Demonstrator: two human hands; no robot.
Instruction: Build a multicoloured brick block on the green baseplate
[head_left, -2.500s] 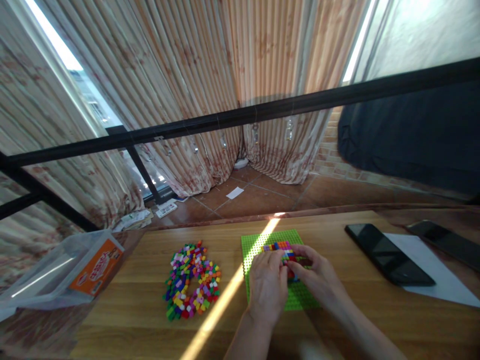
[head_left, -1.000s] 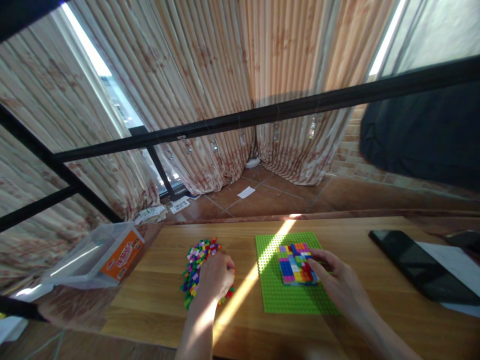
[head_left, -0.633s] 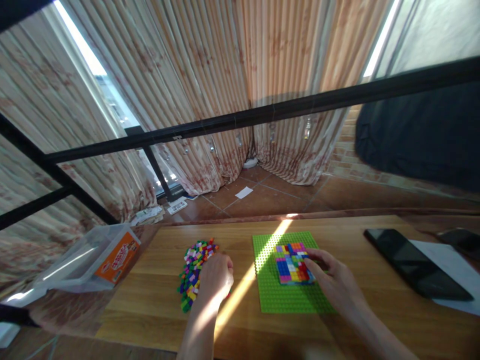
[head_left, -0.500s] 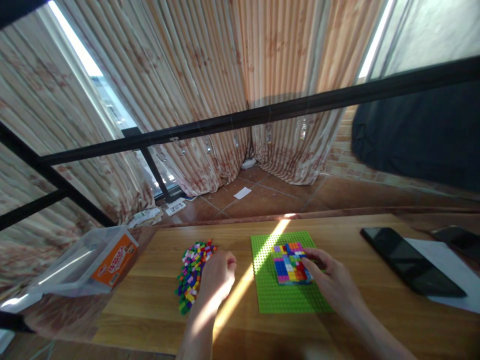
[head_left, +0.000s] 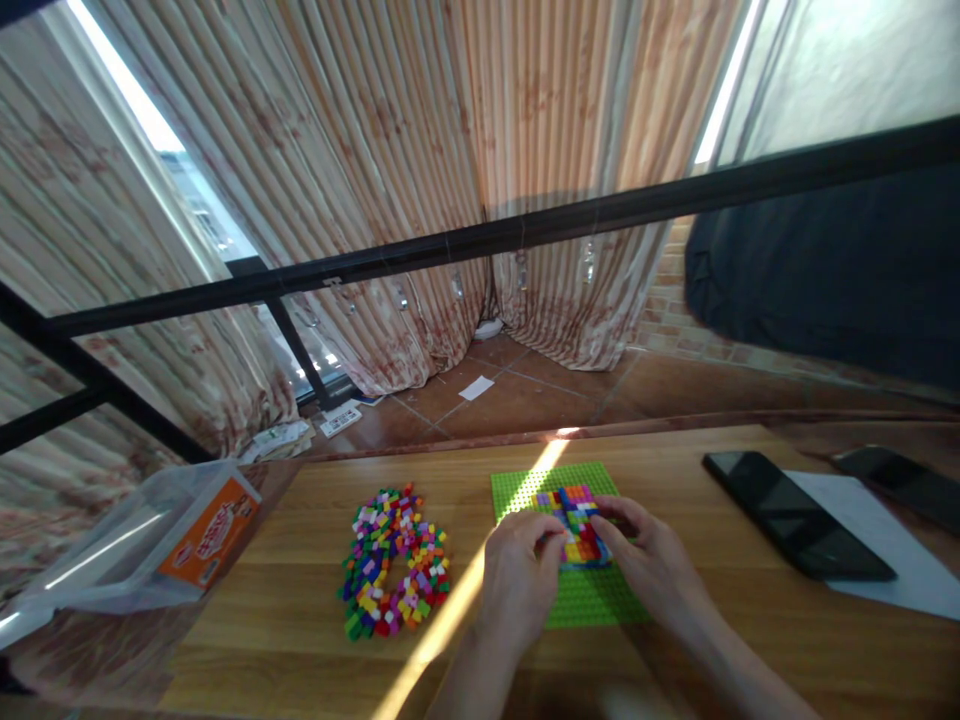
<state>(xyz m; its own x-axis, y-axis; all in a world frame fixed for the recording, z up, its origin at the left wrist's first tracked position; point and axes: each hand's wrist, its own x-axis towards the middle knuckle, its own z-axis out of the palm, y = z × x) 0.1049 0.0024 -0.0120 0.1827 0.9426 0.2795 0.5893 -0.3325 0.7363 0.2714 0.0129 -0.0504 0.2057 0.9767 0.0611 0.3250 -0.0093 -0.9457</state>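
Observation:
A many-coloured block of small toy bricks (head_left: 581,515) sits on a green studded baseplate (head_left: 600,600) on the wooden table. My left hand (head_left: 519,568) is over the block's left side, thumb and forefinger pinched together; whatever is between them is too small to make out. At the block's right edge, my right hand (head_left: 651,548) grips it with thumb and fingers. A heap of loose bricks (head_left: 375,545), with a gap in its middle, lies to the left of the baseplate.
A clear plastic box (head_left: 135,540) with an orange label stands at the far left. To the right, a black tablet-like device (head_left: 795,515) rests partly on white paper (head_left: 915,580), near another dark device (head_left: 900,480). A black rail (head_left: 450,245) crosses before the curtains.
My left hand has moved right, from beside the loose bricks to the block on the baseplate. My right hand stays at the block's right edge. The view has shifted slightly.

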